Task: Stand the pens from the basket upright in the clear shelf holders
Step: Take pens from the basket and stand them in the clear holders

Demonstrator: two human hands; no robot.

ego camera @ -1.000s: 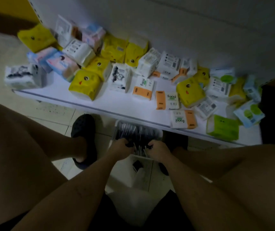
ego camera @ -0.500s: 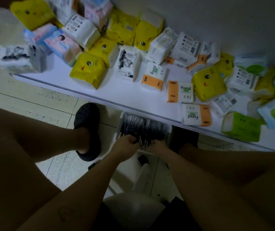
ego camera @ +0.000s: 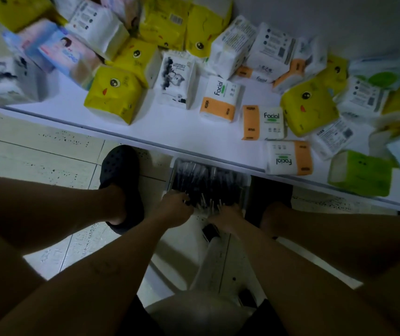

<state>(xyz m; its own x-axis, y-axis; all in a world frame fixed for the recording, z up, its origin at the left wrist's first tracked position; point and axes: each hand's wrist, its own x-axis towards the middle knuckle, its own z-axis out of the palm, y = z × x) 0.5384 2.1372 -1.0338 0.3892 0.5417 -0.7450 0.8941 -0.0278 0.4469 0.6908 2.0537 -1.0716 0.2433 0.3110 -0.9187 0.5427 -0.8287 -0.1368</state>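
Observation:
A pale basket [ego camera: 173,169] full of dark pens [ego camera: 206,183] sits on the floor, half tucked under the white shelf's front edge. My left hand [ego camera: 176,209] is at the basket's near left side, fingers curled among the pens. At the near right side my right hand [ego camera: 227,218] is likewise down in the pens, with several light pen ends sticking up between the two hands. It is too dark to tell exactly how many pens each hand holds. No clear holders are in view.
A low white shelf [ego camera: 174,132] carries many tissue packs, yellow [ego camera: 114,95], white-and-orange [ego camera: 220,98] and green [ego camera: 359,173]. My feet in black clogs [ego camera: 121,185] flank the basket on the tiled floor. A small dark object [ego camera: 210,232] lies just behind my right hand.
The camera has leaned forward and lower, so the shelf and basket look closer. Both hands stay in the near end of the basket, shifting slightly among the pens.

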